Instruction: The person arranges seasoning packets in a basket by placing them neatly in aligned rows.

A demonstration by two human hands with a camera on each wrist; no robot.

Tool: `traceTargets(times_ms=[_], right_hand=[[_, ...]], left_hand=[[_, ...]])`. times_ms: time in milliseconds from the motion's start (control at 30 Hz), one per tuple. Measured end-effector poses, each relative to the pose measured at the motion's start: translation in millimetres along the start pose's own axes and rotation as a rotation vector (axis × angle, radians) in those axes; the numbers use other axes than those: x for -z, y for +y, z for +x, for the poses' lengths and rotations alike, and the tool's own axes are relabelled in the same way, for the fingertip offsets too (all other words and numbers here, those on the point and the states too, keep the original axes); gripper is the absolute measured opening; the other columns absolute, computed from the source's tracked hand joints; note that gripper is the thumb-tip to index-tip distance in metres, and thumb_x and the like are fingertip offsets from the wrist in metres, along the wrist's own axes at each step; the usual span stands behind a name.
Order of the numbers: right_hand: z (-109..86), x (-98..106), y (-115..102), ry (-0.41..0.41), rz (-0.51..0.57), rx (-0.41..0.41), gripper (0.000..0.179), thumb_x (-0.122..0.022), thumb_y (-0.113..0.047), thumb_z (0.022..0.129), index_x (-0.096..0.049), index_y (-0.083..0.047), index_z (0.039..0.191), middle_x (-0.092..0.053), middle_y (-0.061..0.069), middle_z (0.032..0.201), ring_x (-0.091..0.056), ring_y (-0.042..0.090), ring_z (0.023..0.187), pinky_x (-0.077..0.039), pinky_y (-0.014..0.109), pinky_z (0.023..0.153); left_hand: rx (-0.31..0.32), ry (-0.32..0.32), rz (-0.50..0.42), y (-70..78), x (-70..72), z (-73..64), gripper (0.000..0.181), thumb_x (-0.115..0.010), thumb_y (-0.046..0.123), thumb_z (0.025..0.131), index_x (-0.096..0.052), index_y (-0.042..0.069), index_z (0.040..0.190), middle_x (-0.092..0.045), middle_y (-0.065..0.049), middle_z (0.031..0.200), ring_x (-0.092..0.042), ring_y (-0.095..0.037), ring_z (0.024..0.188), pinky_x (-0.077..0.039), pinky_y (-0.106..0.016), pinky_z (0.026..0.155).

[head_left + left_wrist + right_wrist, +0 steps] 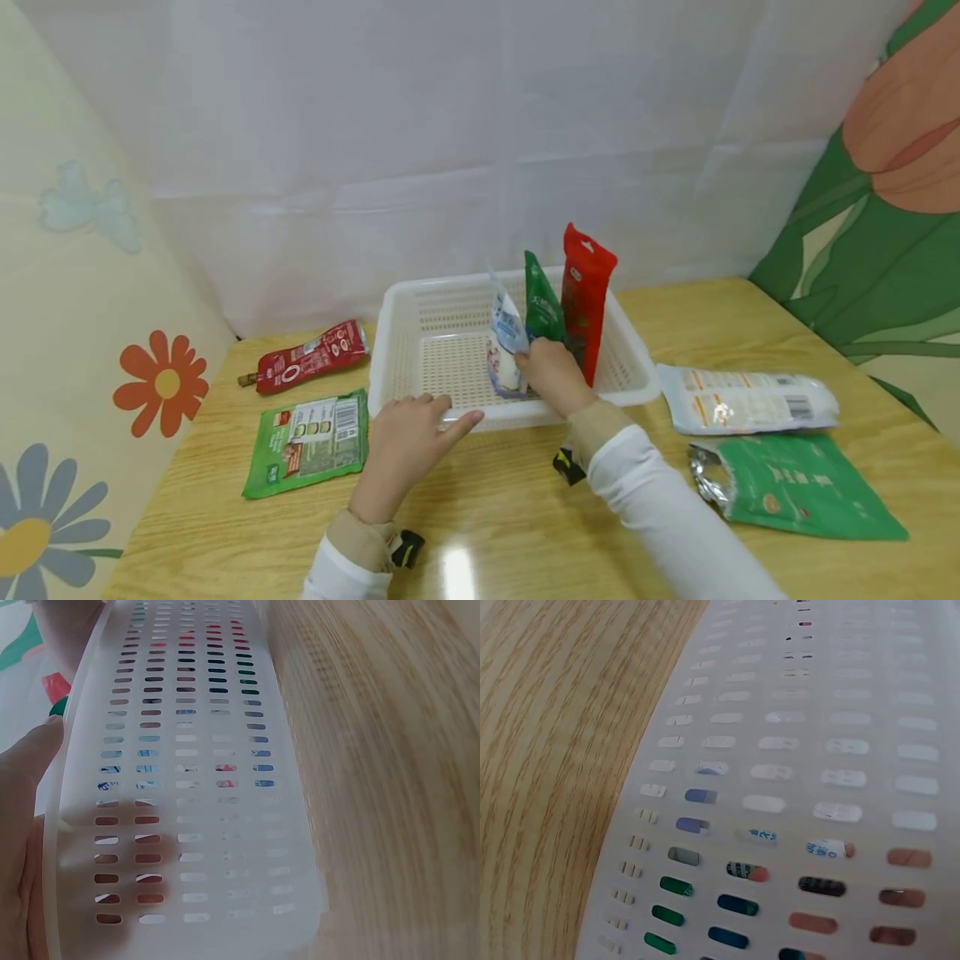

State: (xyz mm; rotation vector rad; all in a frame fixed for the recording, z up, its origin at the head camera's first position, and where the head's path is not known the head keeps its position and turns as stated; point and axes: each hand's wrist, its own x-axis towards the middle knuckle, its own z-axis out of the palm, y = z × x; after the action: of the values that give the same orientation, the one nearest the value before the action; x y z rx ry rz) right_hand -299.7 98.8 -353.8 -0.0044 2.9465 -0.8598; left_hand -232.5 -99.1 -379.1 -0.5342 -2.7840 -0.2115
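Note:
A white plastic basket (pixel 510 415) with slotted walls stands in the middle of the table. My left hand (pixel 408 437) grips its front rim, fingers bent over into the basket; they show through the slots in the left wrist view. My right hand (pixel 553 377) reaches over the front rim and pinches the edge of a white and blue packet (pixel 507 342), which stands upright inside. Just right of that packet, a green packet (pixel 542 296) stands partly hidden behind my right hand. A tall red packet (pixel 587 287) rises beside it, above the basket's rim.
Left of the basket lie a dark red pouch (pixel 313 358) and a green and white packet (pixel 311 442). To the right are a white packet with orange print (pixel 750 400) and a green bag with a crumpled silver end (pixel 813 487). A white cloth (pixel 337 150) hangs behind.

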Motion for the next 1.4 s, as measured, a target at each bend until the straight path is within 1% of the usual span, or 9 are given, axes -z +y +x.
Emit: traceTargets(times_ms=[200,433,533,733,900,1033,1133,1333,1400], right_hand=[[0.3,-2,1,-0.071,0.052,-0.061,0.038,-0.048,-0.032,0.099,-0.062,0.004,0.098,-0.044,0.002,0.063,-0.045,0.014,0.055,-0.034,0.022,0.048],[-8.5,0,2,-0.096,-0.026,-0.023,0.039,-0.048,-0.039,0.098,-0.057,-0.006,0.079,-0.038,0.0,0.059,-0.04,0.012,0.053,-0.031,0.022,0.048],[-14.3,2,3,-0.105,-0.051,0.002,0.041,-0.048,-0.04,0.098,-0.056,-0.007,0.077,-0.038,0.0,0.06,-0.041,0.013,0.054,-0.032,0.023,0.049],[-25.1,6,5,-0.103,-0.072,0.062,0.043,-0.051,-0.041,0.097,-0.067,-0.002,0.094,-0.048,0.002,0.067,-0.047,0.015,0.062,-0.035,0.024,0.055],[-35.6,13,8,-0.094,-0.096,0.125,0.042,-0.054,-0.038,0.095,-0.067,-0.001,0.11,-0.067,0.008,0.09,-0.053,0.017,0.073,-0.042,0.027,0.062],[-46.4,19,14,-0.069,-0.061,0.181,0.04,-0.055,-0.034,0.096,-0.066,0.0,0.11,-0.07,0.015,0.103,-0.062,0.021,0.084,-0.052,0.036,0.073],[-55.7,25,20,-0.039,-0.018,0.228,0.037,-0.053,-0.031,0.097,-0.065,0.0,0.112,-0.069,0.016,0.108,-0.065,0.027,0.094,-0.053,0.042,0.08],[-71.0,50,42,0.106,0.021,0.279,0.034,-0.051,-0.026,0.099,-0.064,-0.001,0.117,-0.067,0.02,0.115,-0.062,0.038,0.103,-0.052,0.05,0.082],[-74.0,62,53,0.159,0.032,0.265,0.035,-0.049,-0.027,0.099,-0.064,-0.001,0.119,-0.066,0.021,0.117,-0.062,0.041,0.105,-0.052,0.052,0.082]], left_hand=[[0.012,-0.018,0.005,-0.1,-1.3,-1.0,0.054,-0.045,0.062,0.091,-0.071,0.015,0.1,-0.072,-0.003,0.085,-0.063,-0.019,0.066,-0.047,-0.028,0.058],[0.022,-0.025,0.006,-1.6,-2.3,-3.8,0.055,-0.044,0.063,0.091,-0.071,0.015,0.101,-0.072,-0.004,0.085,-0.063,-0.02,0.067,-0.047,-0.029,0.059],[0.027,-0.028,0.003,-2.3,-2.1,-5.2,0.055,-0.044,0.062,0.091,-0.071,0.015,0.101,-0.072,-0.004,0.086,-0.064,-0.02,0.068,-0.048,-0.03,0.06],[0.039,-0.033,-0.002,-3.6,-1.7,-6.3,0.055,-0.045,0.062,0.091,-0.07,0.015,0.102,-0.072,-0.004,0.087,-0.064,-0.021,0.07,-0.049,-0.032,0.063],[0.044,-0.016,-0.003,-4.6,-1.1,-6.8,0.054,-0.045,0.062,0.091,-0.07,0.015,0.102,-0.072,-0.004,0.087,-0.064,-0.021,0.069,-0.049,-0.032,0.063],[0.045,-0.011,-0.003,-5.8,-1.0,-7.3,0.054,-0.046,0.062,0.091,-0.07,0.015,0.101,-0.072,-0.003,0.085,-0.062,-0.02,0.067,-0.047,-0.031,0.061],[0.044,-0.013,0.002,-6.8,-0.6,-7.1,0.054,-0.045,0.062,0.091,-0.07,0.015,0.101,-0.071,-0.003,0.083,-0.059,-0.018,0.064,-0.045,-0.028,0.058],[0.023,0.018,0.018,-9.0,0.6,-4.5,0.054,-0.047,0.063,0.09,-0.07,0.015,0.097,-0.069,-0.002,0.077,-0.055,-0.014,0.058,-0.042,-0.025,0.055],[0.014,0.032,0.022,-9.0,1.3,-4.1,0.055,-0.049,0.065,0.087,-0.07,0.015,0.095,-0.068,-0.001,0.075,-0.054,-0.014,0.057,-0.041,-0.025,0.054]])
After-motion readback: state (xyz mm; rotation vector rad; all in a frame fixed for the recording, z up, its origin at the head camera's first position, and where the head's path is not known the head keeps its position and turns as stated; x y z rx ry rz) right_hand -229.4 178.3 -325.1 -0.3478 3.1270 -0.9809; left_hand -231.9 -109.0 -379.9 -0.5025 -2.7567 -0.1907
